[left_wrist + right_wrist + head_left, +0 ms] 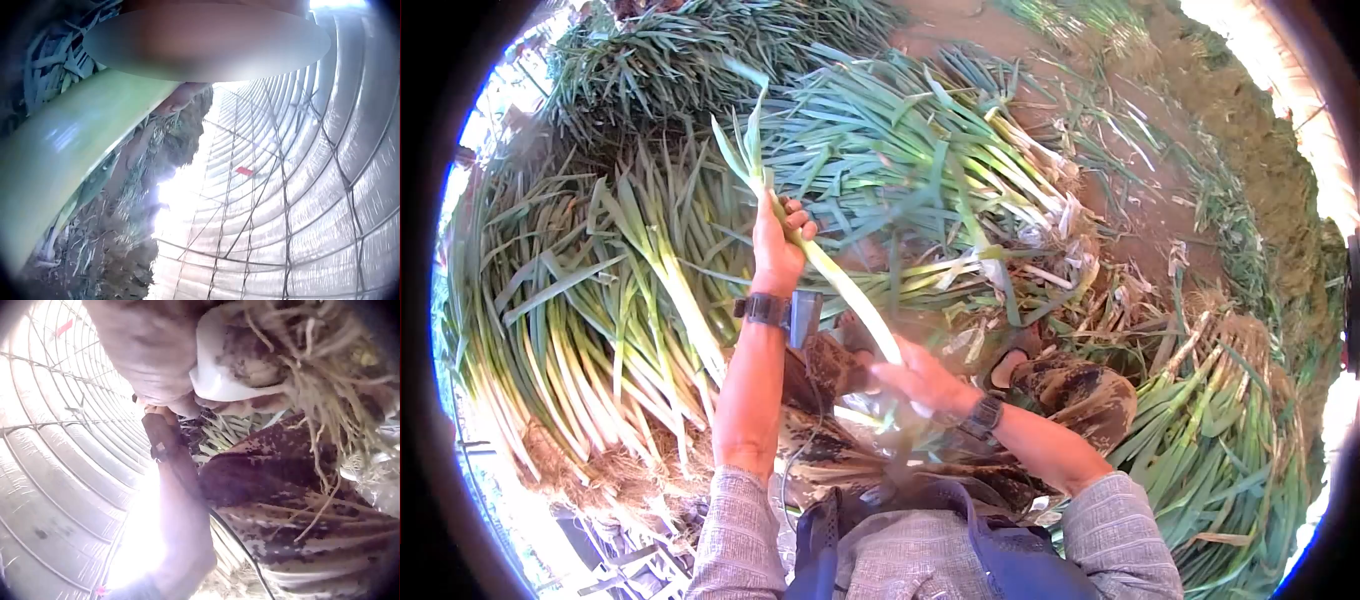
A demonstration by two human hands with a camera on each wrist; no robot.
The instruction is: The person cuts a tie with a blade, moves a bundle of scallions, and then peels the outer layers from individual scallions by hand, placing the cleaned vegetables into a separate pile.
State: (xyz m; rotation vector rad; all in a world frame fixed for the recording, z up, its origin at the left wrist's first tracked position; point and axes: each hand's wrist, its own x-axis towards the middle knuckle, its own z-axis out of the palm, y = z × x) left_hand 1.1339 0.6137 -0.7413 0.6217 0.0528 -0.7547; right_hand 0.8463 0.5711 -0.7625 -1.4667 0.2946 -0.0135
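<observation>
In the head view my left hand (780,245) grips a long leek (840,285) just below its leaves, fingers curled round the stem. The leek slants down and right to my right hand (928,378), which holds its lower end. In the right wrist view the fingers of my right hand (147,353) curl about the white base, and a bunch of thin roots (325,400) hangs out past them. Close up in the left wrist view, the pale green stem (75,144) crosses beneath my blurred hand.
Piled leeks (570,350) lie on the left, roots toward me. Another heap (880,150) spreads ahead, and more leeks (1220,450) lie on the right. Peeled scraps (1120,300) litter the soil. A cable (244,550) runs by the left forearm. Curved ribbed plastic sheeting (312,187) rises beyond.
</observation>
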